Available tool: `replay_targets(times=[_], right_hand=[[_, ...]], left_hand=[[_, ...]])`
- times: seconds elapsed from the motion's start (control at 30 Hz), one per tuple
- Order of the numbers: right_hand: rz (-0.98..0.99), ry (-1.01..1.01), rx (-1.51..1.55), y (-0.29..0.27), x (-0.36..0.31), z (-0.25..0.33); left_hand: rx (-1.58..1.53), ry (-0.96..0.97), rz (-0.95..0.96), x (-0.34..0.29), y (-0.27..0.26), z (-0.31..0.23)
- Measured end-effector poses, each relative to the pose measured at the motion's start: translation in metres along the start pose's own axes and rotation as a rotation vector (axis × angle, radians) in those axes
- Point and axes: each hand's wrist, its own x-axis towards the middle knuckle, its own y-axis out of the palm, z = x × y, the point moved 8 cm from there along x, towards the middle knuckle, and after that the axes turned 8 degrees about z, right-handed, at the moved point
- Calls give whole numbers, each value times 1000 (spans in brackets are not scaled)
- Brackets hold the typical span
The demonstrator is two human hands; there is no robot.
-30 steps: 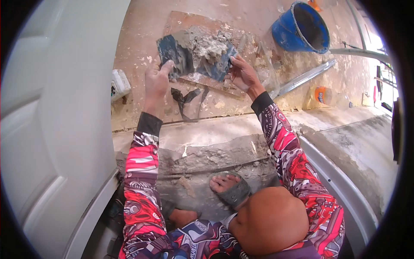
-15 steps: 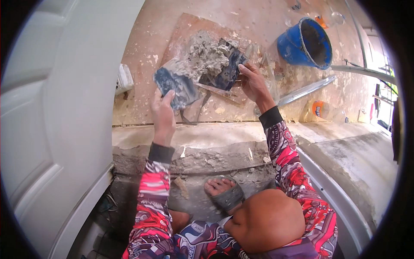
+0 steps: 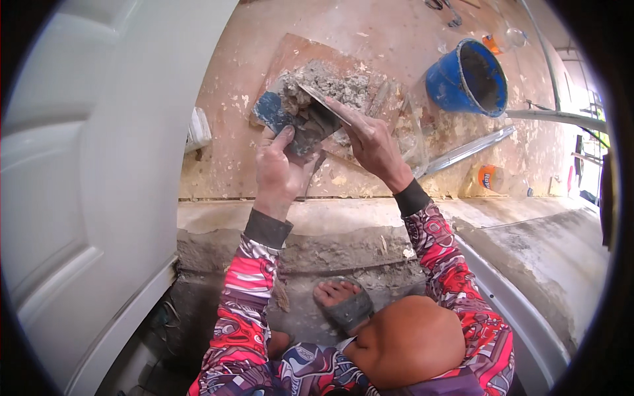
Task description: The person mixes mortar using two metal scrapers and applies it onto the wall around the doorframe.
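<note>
My left hand (image 3: 277, 173) grips a flat blue-and-dark plate (image 3: 269, 111) from below, thumb on top. My right hand (image 3: 378, 146) is closed on a second thin dark plate (image 3: 325, 119), tilted on edge over the first. A clump of wet grey mortar (image 3: 294, 100) sits between the two plates. Behind them, a heap of the same mortar (image 3: 337, 84) lies on a reddish-brown board (image 3: 298, 50) on the floor. The plates partly cover the heap, and fingers under the left plate are hidden.
A white panelled door (image 3: 125, 178) stands at left, near a small white packet (image 3: 199, 131). To the right are a mortar-stained blue bucket (image 3: 446, 80), a metal strip (image 3: 470, 152) and a clear plastic bottle (image 3: 507, 181). A rough step edge (image 3: 330, 249) runs before my sandalled foot (image 3: 343, 298).
Both plates have come together from being apart. The right one has swung left and tipped up over the left one, and mortar now lies between them.
</note>
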Motion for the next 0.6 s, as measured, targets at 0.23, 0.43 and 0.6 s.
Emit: replay_targets(times=[0.23,0.43,0.6], right_hand=[[33,83,-138,2,-34,-14],[-313,725,1401,44,-54,-69],[-353,638,1569,36,-40,-63]], left_hand=[[182,114,145,5,23,-41],[880,188,-19,3,20,-80],[1766,1127,664,-39,128,-84]])
